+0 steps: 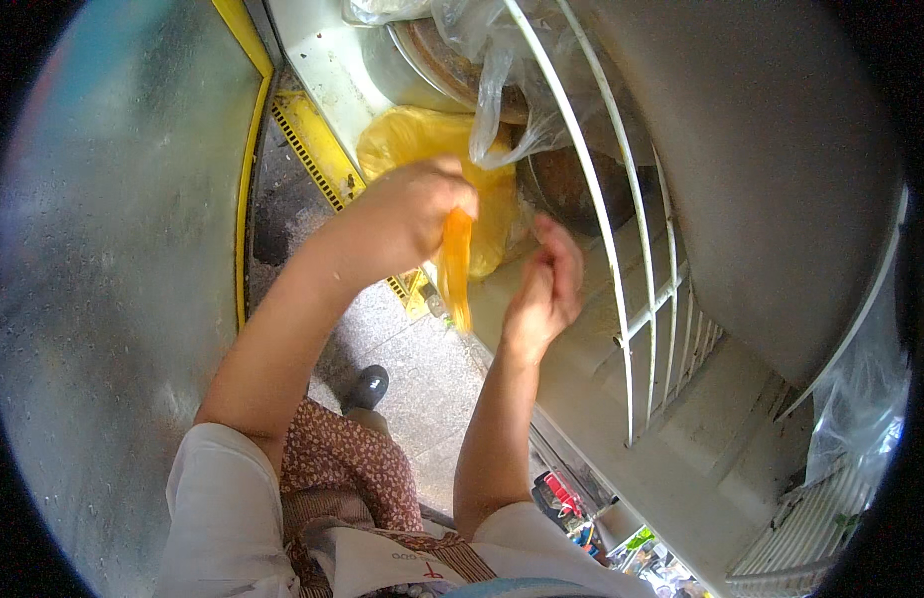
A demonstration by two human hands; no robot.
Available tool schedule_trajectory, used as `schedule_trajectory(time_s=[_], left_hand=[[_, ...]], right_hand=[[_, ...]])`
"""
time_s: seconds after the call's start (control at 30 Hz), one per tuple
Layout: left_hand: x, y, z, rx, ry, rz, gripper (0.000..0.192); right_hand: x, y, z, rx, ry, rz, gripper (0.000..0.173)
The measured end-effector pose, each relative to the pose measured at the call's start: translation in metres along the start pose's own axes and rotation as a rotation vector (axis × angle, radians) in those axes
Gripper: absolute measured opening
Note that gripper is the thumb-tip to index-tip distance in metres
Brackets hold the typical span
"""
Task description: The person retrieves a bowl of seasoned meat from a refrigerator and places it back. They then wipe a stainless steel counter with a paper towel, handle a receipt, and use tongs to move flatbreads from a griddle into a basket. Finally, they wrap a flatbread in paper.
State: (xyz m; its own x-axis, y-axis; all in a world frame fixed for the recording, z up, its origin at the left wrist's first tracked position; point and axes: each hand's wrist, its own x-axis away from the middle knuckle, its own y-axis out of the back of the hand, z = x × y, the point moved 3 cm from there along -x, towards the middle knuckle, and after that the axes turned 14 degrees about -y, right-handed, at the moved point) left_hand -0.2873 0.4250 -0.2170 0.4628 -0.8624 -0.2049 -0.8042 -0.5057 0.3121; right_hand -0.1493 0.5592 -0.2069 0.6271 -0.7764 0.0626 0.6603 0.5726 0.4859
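Observation:
My left hand (424,205) is closed around the gathered neck of a yellow plastic bag (409,138). A loose orange-yellow strip of the plastic hangs below the fist. The body of the bag rests inside a white-walled cooler cabinet, partly hidden behind the hand. To the right of the bag, my right hand (548,280) is raised with its fingers curled and apart. It is blurred by motion, and I see nothing held in it. A clear plastic bag (499,112) droops just above the two hands.
A wet, fogged glass door (125,299) with a yellow frame stands on the left. White wire racks (633,329) and a large grey-brown rounded vessel (760,164) crowd the right. Behind the bags are a metal pot (402,67) and a dark round container (581,187). A dark shoe (368,385) is on the floor.

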Motion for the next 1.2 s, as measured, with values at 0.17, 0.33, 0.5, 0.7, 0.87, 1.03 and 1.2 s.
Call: schedule_trajectory(time_s=[0.17, 0.33, 0.5, 0.7, 0.87, 1.03, 1.2], left_hand=[[0.002, -0.008, -0.009, -0.288, -0.241, -0.325, 0.023], [0.01, -0.02, 0.0, -0.113, -0.355, -0.333, 0.026], [0.015, -0.017, -0.001, -0.183, -0.421, -0.399, 0.022], [0.007, -0.022, 0.012, 0.701, -0.249, -0.685, 0.01], [0.0, -0.029, 0.03, 1.166, -0.275, -0.753, 0.009], [0.004, -0.032, 0.038, 1.351, -0.315, -0.744, 0.006], [0.007, -0.033, 0.036, 1.192, -0.354, -0.768, 0.009]], right_hand=[[-0.046, -0.037, 0.02, -0.182, -0.344, 0.341, 0.024], [-0.042, -0.046, 0.008, -0.363, -0.72, 0.528, 0.03], [-0.041, -0.035, 0.003, -0.391, -0.62, 0.436, 0.045], [-0.033, -0.053, 0.002, 0.001, -0.6, 0.492, 0.063], [-0.022, -0.05, -0.009, -0.46, -0.829, 0.443, 0.068], [-0.033, -0.046, 0.0, -0.738, -0.66, 0.433, 0.018], [-0.033, -0.033, 0.014, -0.389, -0.51, 0.168, 0.026]])
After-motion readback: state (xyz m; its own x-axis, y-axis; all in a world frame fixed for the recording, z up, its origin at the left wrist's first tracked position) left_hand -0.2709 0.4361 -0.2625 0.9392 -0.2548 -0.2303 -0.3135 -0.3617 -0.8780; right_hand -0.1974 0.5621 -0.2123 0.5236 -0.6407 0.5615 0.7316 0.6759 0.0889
